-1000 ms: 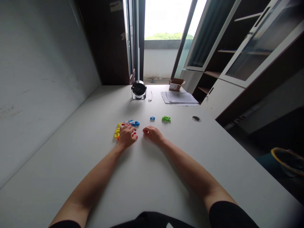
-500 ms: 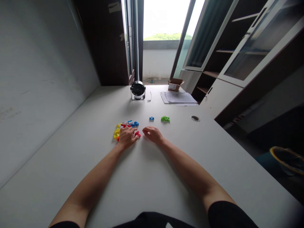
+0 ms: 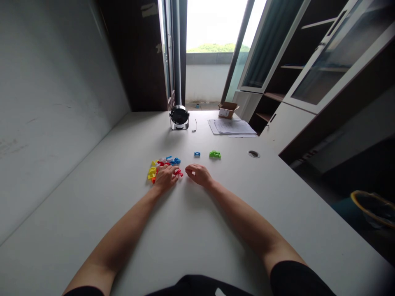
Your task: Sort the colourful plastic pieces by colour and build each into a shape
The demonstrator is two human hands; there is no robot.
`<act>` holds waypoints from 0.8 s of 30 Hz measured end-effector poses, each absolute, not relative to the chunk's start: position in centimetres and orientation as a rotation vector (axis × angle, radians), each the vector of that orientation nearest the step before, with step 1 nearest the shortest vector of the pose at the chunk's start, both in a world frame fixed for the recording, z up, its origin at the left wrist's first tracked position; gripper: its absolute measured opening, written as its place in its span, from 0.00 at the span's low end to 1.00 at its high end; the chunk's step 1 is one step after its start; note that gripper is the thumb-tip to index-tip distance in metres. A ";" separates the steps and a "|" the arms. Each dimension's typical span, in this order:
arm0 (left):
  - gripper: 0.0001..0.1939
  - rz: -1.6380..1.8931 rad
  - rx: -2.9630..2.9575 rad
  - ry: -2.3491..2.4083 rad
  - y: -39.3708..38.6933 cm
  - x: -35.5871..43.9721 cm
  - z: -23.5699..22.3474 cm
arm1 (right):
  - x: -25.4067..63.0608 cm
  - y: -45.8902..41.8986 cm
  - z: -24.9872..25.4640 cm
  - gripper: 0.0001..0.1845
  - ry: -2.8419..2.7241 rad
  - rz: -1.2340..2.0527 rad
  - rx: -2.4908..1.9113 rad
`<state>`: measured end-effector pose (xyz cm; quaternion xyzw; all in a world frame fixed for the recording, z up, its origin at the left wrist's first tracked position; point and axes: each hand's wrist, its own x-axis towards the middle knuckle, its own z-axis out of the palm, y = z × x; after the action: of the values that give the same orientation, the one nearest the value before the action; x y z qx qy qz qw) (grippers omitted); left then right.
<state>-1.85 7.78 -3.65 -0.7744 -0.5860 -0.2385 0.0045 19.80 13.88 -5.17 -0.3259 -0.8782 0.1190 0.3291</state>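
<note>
A heap of small plastic toy blocks, with yellow blocks (image 3: 151,173), blue blocks (image 3: 176,161), and red, white and orange ones, lies on the white table (image 3: 185,230). My left hand (image 3: 165,176) rests over the heap's right side and covers part of it. Its thumb and fingertips close on a small red block (image 3: 178,173) at the edge. Just right of that block is my right hand (image 3: 199,175), its fingers curled together near the tabletop. Whatever its fingertips may hold is hidden.
Beyond my right hand sit a single blue block (image 3: 197,154) and a green block cluster (image 3: 215,154). Farther back are a round black device on a stand (image 3: 179,117), a short cord (image 3: 194,126), papers (image 3: 233,126) and an open cardboard box (image 3: 227,110). A cable hole (image 3: 254,154) lies right.
The red block at my left fingertips has shifted and turned slightly. My right hand has hardly moved.
</note>
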 end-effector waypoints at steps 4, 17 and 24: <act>0.14 -0.778 -2.415 -1.846 7.7 -1.8 -3.5 | 19.7 13.8 -5.1 0.07 -2.314 0.322 -0.833; 0.07 -0.891 -2.447 -1.697 8.0 -2.0 -3.9 | 19.4 14.0 -5.6 0.07 -2.385 0.324 -0.767; 0.08 -0.900 -2.450 -1.686 7.9 -2.0 -3.8 | 19.4 14.2 -5.8 0.06 -2.400 0.285 -0.790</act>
<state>-2.00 7.92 -3.76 -0.7883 -0.5426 -0.2897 0.0170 19.44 14.18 -5.76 -0.2968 -0.9019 0.1071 0.2951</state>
